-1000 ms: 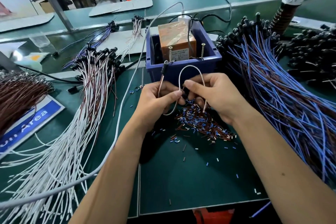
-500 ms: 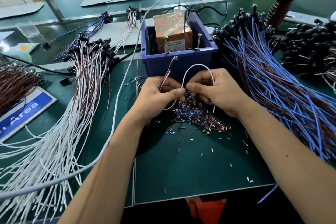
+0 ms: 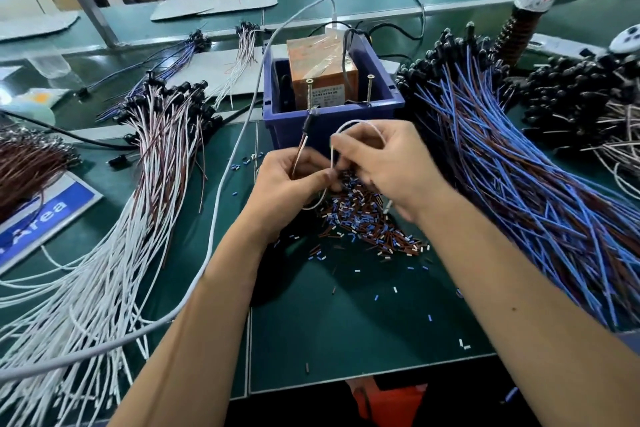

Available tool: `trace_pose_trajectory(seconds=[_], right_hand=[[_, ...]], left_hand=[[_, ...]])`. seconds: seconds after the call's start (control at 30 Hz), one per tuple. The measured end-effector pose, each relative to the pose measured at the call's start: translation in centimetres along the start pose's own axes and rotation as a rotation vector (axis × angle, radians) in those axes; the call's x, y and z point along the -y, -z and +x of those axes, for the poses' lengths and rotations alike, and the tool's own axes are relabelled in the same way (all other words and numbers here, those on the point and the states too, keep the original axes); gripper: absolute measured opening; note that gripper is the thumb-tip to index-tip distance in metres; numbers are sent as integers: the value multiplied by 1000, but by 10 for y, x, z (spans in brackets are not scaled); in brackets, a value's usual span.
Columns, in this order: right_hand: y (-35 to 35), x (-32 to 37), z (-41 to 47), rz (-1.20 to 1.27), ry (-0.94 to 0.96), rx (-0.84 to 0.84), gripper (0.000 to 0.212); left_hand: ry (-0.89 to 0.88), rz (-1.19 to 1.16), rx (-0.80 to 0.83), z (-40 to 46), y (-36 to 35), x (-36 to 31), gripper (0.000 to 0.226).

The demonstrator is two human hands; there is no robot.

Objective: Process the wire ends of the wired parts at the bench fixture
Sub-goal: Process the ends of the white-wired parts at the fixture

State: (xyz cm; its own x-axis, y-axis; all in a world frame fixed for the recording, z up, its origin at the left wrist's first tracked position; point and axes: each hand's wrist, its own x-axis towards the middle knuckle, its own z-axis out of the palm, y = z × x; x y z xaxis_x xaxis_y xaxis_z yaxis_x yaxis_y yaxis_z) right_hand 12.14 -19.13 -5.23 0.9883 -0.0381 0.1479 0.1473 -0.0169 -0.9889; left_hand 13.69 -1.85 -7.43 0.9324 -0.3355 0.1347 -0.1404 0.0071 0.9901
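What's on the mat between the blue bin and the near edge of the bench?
Head view: both hands, left hand and right hand, then the scrap pile.

The right hand (image 3: 388,170) has slid its pinch along the white wire (image 3: 360,124) toward the left hand (image 3: 294,180), tightening the loop, and the black-capped part (image 3: 309,121) stands more upright.

both forearms are bare to the frame edge, the left hand (image 3: 291,180) and right hand (image 3: 388,166) ungloved.
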Motion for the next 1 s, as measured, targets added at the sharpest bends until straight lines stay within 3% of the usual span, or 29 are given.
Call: trace_pose_trajectory(seconds=[0.13, 0.3, 0.5, 0.87, 1.0], right_hand=[[-34, -9, 6, 100, 37, -136, 22], [-65, -24, 11, -10, 64, -250, 23], [-68, -35, 7, -38, 113, -213, 22], [-17, -32, -5, -291, 196, 27, 20], [-8, -30, -4, -237, 170, -49, 19]], left_hand=[[0, -42, -81, -1, 12, -4, 10], [-32, -41, -176, -3, 33, -4, 13], [-12, 51, -207, -4, 37, 2, 12], [2, 110, -22, -5, 30, 0, 10], [47, 98, -23, -6, 33, 0, 15]])
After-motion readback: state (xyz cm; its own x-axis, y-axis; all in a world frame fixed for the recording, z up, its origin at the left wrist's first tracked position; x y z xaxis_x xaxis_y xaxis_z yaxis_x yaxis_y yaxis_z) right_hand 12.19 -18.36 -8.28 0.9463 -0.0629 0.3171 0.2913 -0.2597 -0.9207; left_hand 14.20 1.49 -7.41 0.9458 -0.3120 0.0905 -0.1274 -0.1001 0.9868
